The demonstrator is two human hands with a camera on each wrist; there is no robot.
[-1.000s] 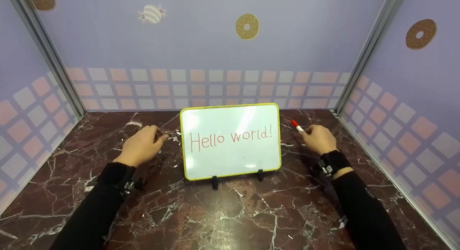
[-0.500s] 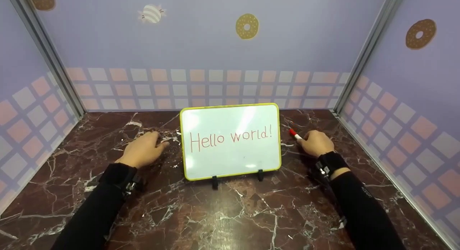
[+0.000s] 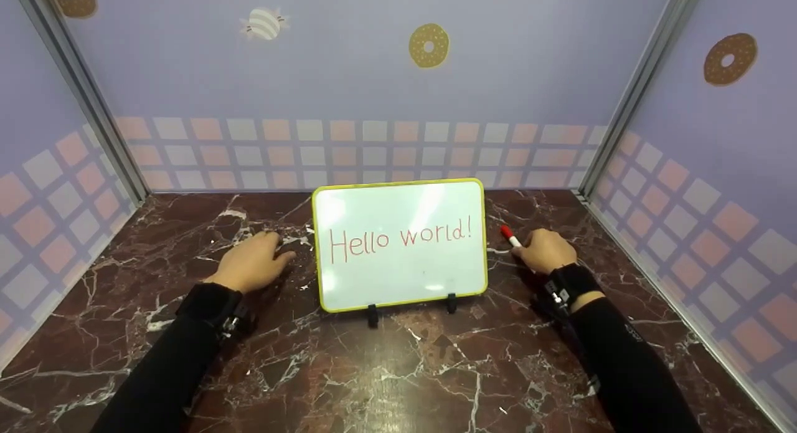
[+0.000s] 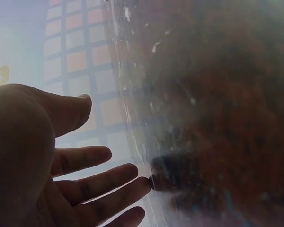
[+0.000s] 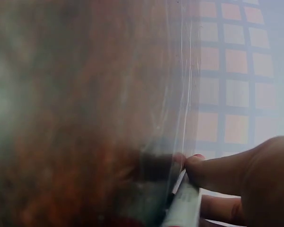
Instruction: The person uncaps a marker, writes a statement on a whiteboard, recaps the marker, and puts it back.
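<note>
A small whiteboard (image 3: 401,277) with a yellow frame stands tilted back on black feet. "Hello world!" is written on it in red. To its right, my right hand (image 3: 546,250) holds a marker (image 3: 514,240) with a white barrel and a red end pointing away toward the back wall. In the right wrist view, thumb and fingers pinch the marker's white barrel (image 5: 185,203). Left of the board, my left hand (image 3: 251,261) is low over the table and holds nothing. Its fingers (image 4: 104,184) are extended and loosely spread in the left wrist view, with the thumb apart.
The dark red marbled table (image 3: 398,371) runs back to a purple wall (image 3: 348,59) with pastel squares and doughnut pictures. Side walls close in left and right, with metal posts (image 3: 641,78) at the back corners. A black band with a small device circles each wrist.
My right hand has moved slightly toward me and down with the marker. The left hand has also come slightly nearer and to the right. The whiteboard stays in place.
</note>
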